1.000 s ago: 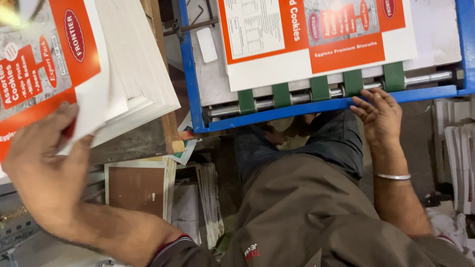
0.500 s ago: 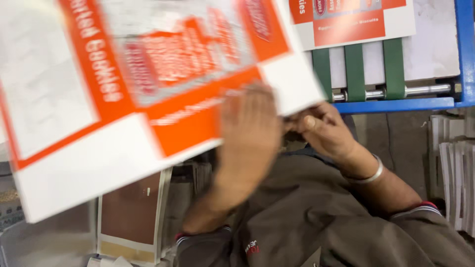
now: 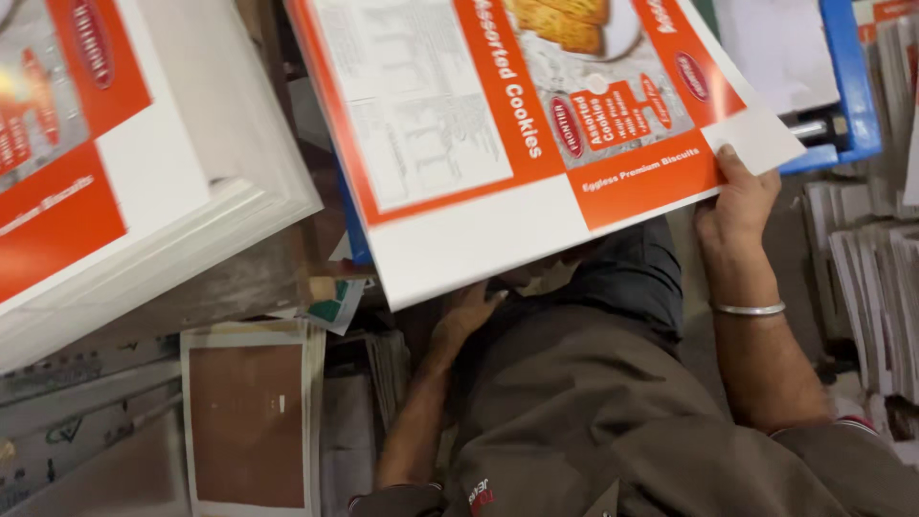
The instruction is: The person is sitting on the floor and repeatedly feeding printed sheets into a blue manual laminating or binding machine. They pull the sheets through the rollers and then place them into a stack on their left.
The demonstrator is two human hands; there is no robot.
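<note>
Between both hands (image 3: pixel 737 206), orange-and-white printed carton sheet (image 3: pixel 536 144); flat, tilted

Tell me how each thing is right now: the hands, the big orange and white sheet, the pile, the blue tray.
Right hand: gripping the sheet's near right corner.
Left hand: under the sheet's near edge, grip hidden.
Large orange and white printed cardboard sheet: lifted, tilted, held over the lap.
Stack of matching printed sheets: piled at left, flat.
Blue metal tray: mostly covered by the sheet.
</note>
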